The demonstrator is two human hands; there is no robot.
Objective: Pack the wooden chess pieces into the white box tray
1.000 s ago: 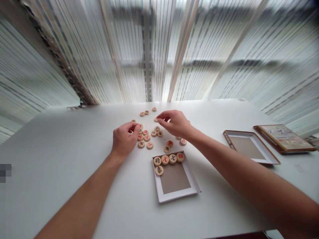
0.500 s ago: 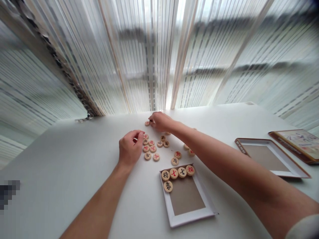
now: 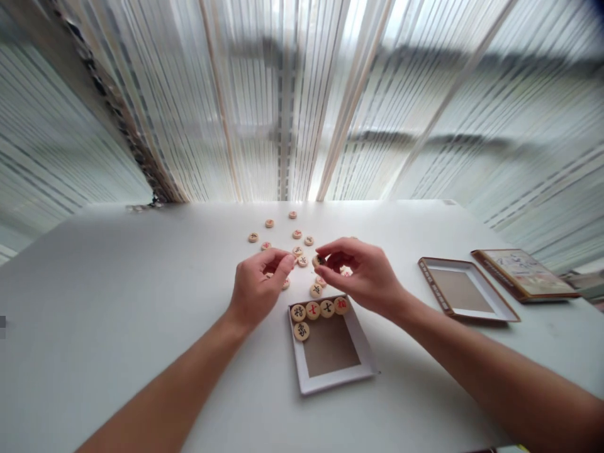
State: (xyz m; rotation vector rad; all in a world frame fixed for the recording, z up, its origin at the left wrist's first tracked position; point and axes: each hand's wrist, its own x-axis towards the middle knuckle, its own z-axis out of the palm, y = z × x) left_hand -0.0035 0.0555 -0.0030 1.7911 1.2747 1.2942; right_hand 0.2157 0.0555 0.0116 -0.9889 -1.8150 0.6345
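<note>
My right hand [image 3: 361, 274] pinches a round wooden Chinese chess piece [image 3: 318, 261] with a dark mark between thumb and fingertips, just above the table. My left hand [image 3: 262, 283] is closed to its left, thumb pressed to the fingers; what it holds, if anything, is hidden. Below both hands lies a shallow white box [image 3: 330, 379] with a brown bottom. Its far side holds a row of pieces in black and red, and a black-marked piece [image 3: 301, 331] sits under the row's left end. A loose black-marked piece [image 3: 316, 290] lies just beyond the box.
More chess pieces [image 3: 297, 234] lie scattered on the white table [image 3: 141, 283] beyond my hands, some partly covered by them. To the right are an open brown-edged box part [image 3: 462, 292] and a printed box lid [image 3: 523, 274]. A striped sheer curtain [image 3: 255, 113] hangs behind the table.
My right hand has come back from the table's far part toward me with a chess piece in it. My left hand stays closed near the loose pieces. The view has shifted.
</note>
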